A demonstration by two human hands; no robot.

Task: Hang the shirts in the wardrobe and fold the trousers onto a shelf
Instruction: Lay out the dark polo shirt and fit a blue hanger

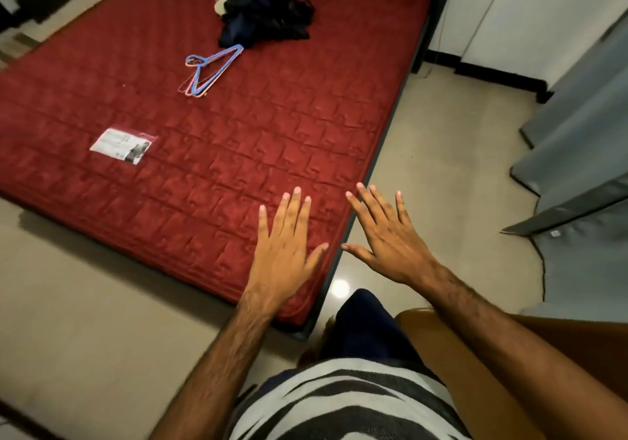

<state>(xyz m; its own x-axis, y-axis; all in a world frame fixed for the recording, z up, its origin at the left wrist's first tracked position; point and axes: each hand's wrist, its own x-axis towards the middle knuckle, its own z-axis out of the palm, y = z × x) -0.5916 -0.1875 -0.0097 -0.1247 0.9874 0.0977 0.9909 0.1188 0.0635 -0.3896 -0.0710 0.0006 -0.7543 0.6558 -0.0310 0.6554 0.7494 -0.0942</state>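
Hands — left hand (283, 252) and right hand (387, 239) — hover flat-fingered, holding nothing; next, likely reach the clothes pile (268, 8) and hangers (207, 69) on the bed (238, 174).

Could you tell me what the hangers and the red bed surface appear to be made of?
The hangers look like thin wire with a blue and pink coating: slim, evenly coloured outlines. The red bed surface looks like quilted fabric with a slight sheen, going by its stitched block pattern.

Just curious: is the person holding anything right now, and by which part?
Nothing is held: left hand and right hand are open, fingers spread.
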